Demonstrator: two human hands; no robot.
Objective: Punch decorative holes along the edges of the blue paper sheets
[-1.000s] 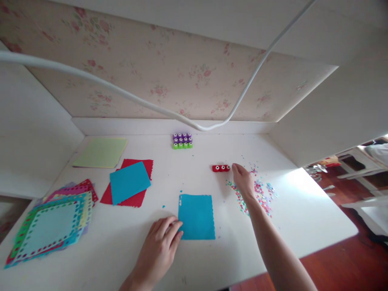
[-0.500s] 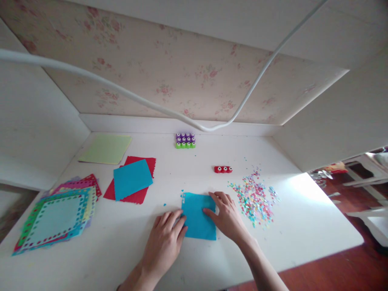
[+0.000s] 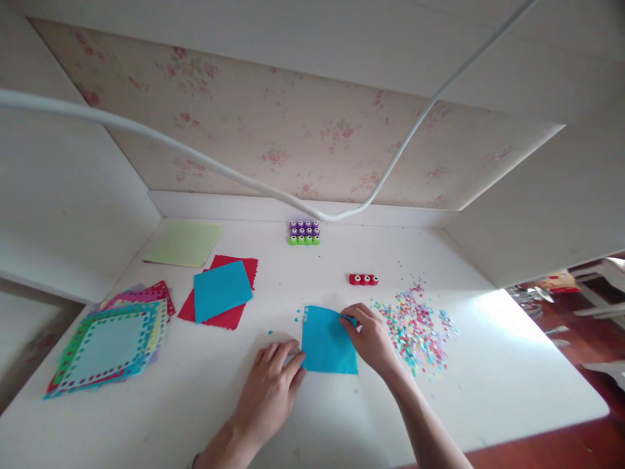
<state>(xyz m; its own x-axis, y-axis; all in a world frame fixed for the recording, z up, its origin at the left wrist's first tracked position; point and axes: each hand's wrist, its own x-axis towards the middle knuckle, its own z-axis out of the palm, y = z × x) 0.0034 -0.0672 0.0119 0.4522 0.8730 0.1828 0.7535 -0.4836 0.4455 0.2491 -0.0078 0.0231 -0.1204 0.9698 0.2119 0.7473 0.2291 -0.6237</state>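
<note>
A square sheet of blue paper [image 3: 328, 342] lies in front of me, with small punched holes along its upper left edge. My right hand [image 3: 368, 332] pinches its upper right corner, which is raised a little from the table. At the lower left edge of the sheet is my left hand [image 3: 276, 374], fingers curled and closed against it; a small pale spot shows at the fingertips, but what they hold is hidden. A few tiny blue cut-outs [image 3: 270, 332] are scattered beside the sheet.
Punched multicolour sheets [image 3: 114, 339] are piled at left, near blue paper [image 3: 222, 290] on red sheets [image 3: 232, 318] and pale green paper [image 3: 183, 244]. Purple and green craft punches [image 3: 304, 232] stand behind, red ones [image 3: 364, 279] closer. Confetti [image 3: 415, 326] spreads right. A white cable [image 3: 205, 156] hangs across.
My right hand has closed on the sheet's upper right corner and lifted it slightly. The left hand stays at the left edge. The whole view has shifted a little.
</note>
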